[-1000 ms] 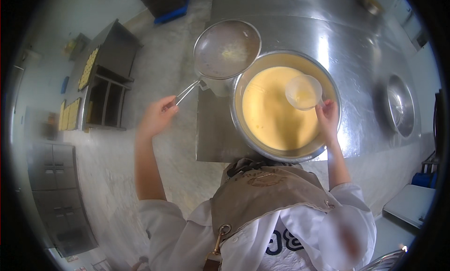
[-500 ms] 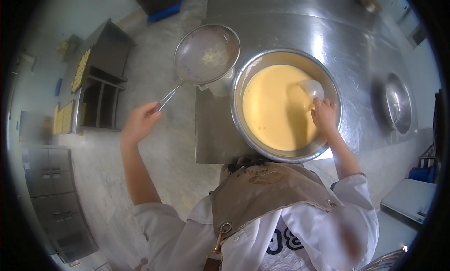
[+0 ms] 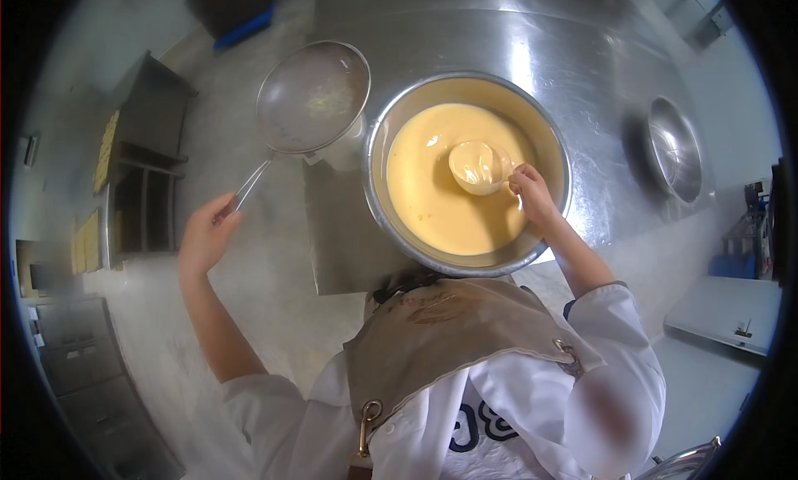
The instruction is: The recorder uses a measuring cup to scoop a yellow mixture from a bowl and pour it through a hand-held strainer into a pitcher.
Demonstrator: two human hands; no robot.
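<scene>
My left hand is closed round the wire handle of a round fine-mesh strainer, with a pale clump on its mesh. Under the strainer's right side a translucent white container partly shows; the rest is hidden. A large steel pot in front of me holds smooth yellow liquid. With my right hand I grip the handle of a translucent measuring jug, which sits over the liquid and has yellow liquid in it.
The pot stands on a steel table. An empty-looking steel bowl lies toward the table's right side. At far left a steel rack carries yellow pieces on top. A dark bin with a blue edge stands at the back.
My right hand has brought the jug up and leftward over the pot, with yellow liquid now showing inside it. My left hand still holds the strainer. The whole view has shifted a little.
</scene>
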